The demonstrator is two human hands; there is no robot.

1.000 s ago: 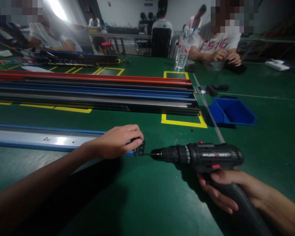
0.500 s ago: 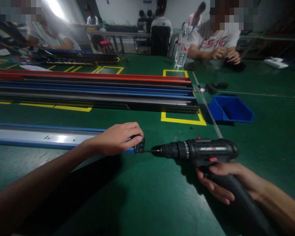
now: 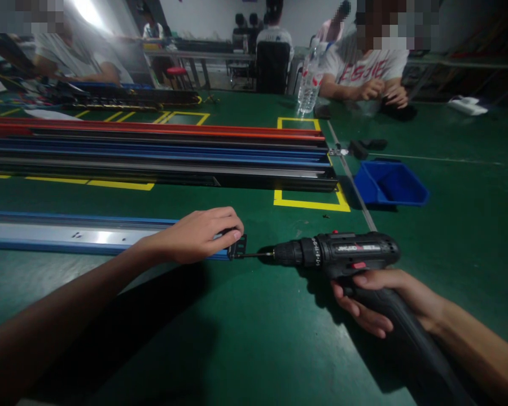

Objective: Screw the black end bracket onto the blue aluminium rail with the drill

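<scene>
A blue-edged metal rail (image 3: 97, 235) lies along the left of the green table. At its right end sits a small black slotted end bracket (image 3: 239, 246). My left hand (image 3: 203, 234) is closed over that end, its fingertips pressing the bracket against the rail. In my right hand (image 3: 376, 299) is a black cordless drill (image 3: 338, 251), gripped by its handle and pointing left. Its long thin bit (image 3: 254, 255) reaches the lower corner of the bracket; whether a screw is there is too small to tell.
Several long red, blue and black rails (image 3: 161, 152) lie side by side beyond my hands. A blue bin (image 3: 389, 183) stands at their right, and small dark screws (image 3: 325, 216) lie nearer. Plastic bottles (image 3: 309, 84) stand far back, beside a seated person (image 3: 368, 67).
The whole view has shifted slightly. Both hands hold the same places, with the drill bit still at the bracket's lower corner.
</scene>
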